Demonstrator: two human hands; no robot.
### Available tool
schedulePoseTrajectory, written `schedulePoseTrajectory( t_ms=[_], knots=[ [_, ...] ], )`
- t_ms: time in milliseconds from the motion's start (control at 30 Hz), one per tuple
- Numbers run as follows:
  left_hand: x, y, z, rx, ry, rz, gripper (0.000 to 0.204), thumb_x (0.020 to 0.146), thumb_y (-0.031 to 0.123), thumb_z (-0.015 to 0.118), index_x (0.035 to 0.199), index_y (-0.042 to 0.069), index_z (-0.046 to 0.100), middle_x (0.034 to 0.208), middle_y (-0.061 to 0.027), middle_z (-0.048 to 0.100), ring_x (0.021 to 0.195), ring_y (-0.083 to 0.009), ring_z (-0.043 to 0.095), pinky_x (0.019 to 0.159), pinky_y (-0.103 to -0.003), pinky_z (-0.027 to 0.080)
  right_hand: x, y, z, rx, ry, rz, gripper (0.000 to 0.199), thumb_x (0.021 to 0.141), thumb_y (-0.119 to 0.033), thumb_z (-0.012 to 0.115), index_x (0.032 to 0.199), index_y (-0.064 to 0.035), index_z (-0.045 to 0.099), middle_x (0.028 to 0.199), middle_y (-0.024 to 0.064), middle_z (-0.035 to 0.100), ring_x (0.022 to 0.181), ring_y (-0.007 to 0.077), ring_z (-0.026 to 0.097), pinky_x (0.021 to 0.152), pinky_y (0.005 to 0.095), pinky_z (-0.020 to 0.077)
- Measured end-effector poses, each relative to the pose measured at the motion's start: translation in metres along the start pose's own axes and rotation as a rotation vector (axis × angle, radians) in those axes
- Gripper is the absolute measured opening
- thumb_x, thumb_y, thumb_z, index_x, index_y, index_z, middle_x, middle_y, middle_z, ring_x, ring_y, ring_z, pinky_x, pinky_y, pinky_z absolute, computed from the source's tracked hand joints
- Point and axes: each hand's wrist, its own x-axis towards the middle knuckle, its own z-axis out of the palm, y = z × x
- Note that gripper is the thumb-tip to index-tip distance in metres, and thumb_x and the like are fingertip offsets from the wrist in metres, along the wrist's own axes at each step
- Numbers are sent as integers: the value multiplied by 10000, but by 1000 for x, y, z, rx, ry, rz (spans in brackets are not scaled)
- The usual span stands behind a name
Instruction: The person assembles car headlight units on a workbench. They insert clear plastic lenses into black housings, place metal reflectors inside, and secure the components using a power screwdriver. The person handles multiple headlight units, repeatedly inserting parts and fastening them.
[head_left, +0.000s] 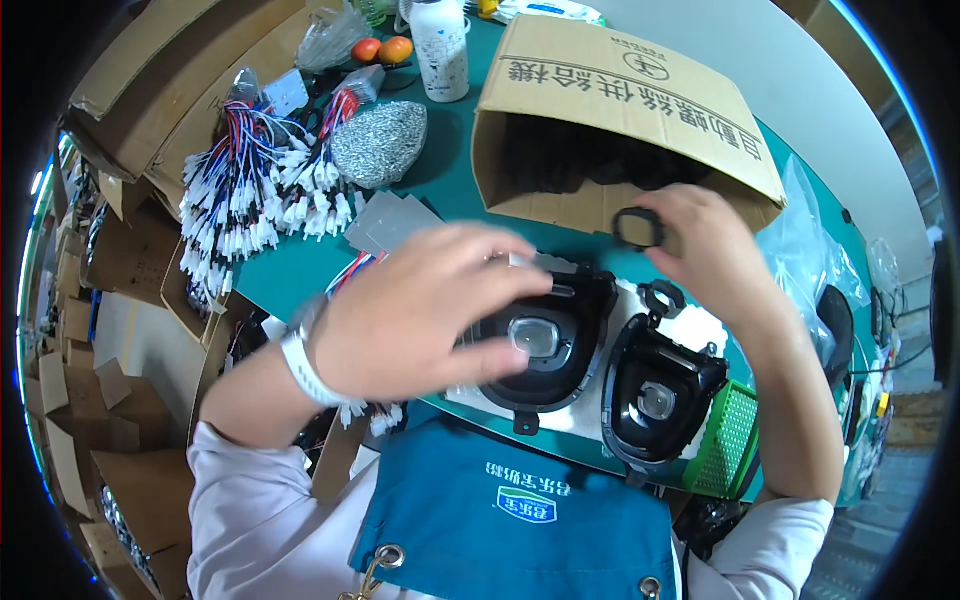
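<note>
My right hand (715, 245) pinches a small black ring-shaped part (618, 228) between thumb and fingers, just in front of the open cardboard box (620, 85). My left hand (405, 315), slightly blurred, has its fingers apart over a black lamp housing (560, 385) with a clear lens; whether it touches the housing I cannot tell. Beside that one, to the right, lies a second black lamp housing (690, 375), also with a lens. Another black ring-like piece (662, 297) sits at its upper end. Both housings rest on a white pad (708, 327).
Dark parts (580, 160) fill the box's shadowed inside. Bundles of white-plugged wires (240, 190) lie at left, near a silvery wrapped lump (380, 145). A white bottle (438, 50) stands behind. At right are a green perforated basket (728, 440) and clear plastic bags (810, 245).
</note>
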Motion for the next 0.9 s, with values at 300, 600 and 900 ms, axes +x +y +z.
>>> schedulePoseTrajectory(
  t_ms=[300, 600, 900],
  knots=[
    [144, -6, 58, 287, -360, 176, 216, 784, 217, 561, 910, 42, 582, 912, -124, 585, 864, -284, 568, 759, -377, 454, -116, -49, -23, 145, -61, 192, 471, 567, -23, 687, 1018, -30, 552, 823, 118, 524, 805, 297, 512, 742, 370, 423],
    [178, 11, 92, 305, -547, 114, 211, 768, 151, 546, 907, -6, 565, 825, -176, 613, 807, -329, 591, 705, -404, 465, -126, -48, -4, 95, -39, 151, 442, 574, -25, 689, 996, -25, 559, 840, 102, 520, 808, 272, 513, 747, 346, 433],
    [179, -1, 108, 316, -535, 54, 185, 736, 79, 521, 897, 4, 573, 830, -174, 610, 803, -332, 588, 717, -404, 458, -126, -46, -1, 136, -93, 169, 414, 597, -41, 690, 988, -24, 555, 854, 111, 528, 822, 281, 523, 757, 349, 435]
  ],
)
